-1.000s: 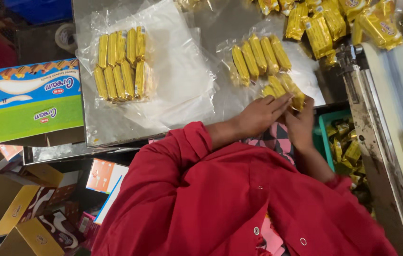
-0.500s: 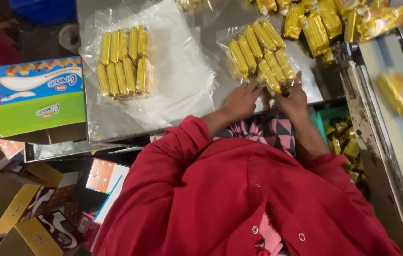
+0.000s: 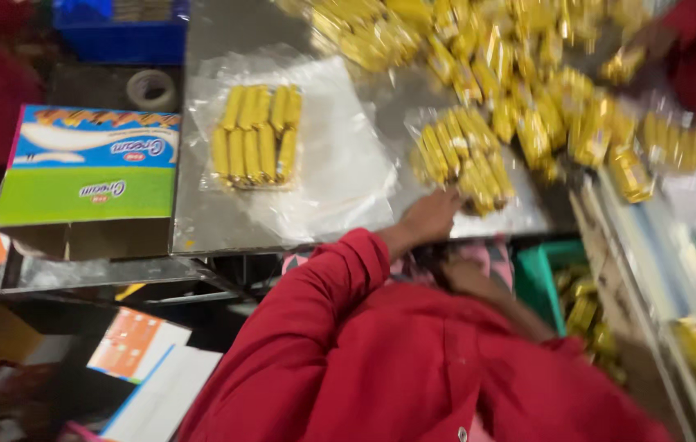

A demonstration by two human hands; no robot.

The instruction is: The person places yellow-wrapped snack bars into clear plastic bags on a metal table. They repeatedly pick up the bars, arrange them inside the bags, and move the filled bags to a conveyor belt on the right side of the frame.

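My left hand [image 3: 432, 218], in a red sleeve, reaches over the metal table's front edge [image 3: 282, 233] and touches the near end of a row of yellow wrapped bars [image 3: 462, 160] lying on clear plastic. The picture is blurred, so its grip is unclear. My right hand [image 3: 464, 277] is drawn back below the table edge, close to my body, and shows only as a blur. A second neat block of yellow bars [image 3: 255, 135] lies on a clear plastic sheet [image 3: 340, 176] to the left.
A loose heap of yellow bars [image 3: 528, 65] covers the table's far right. Another person's hand [image 3: 650, 41] in a red sleeve works there. A blue-and-green carton [image 3: 90, 172] stands at the left, a tape roll [image 3: 150, 88] behind it, a green crate [image 3: 540, 274] beneath.
The view swung left and blurred. My right hand left the row of bars and dropped below the table edge. My left hand stays at the row's near end.
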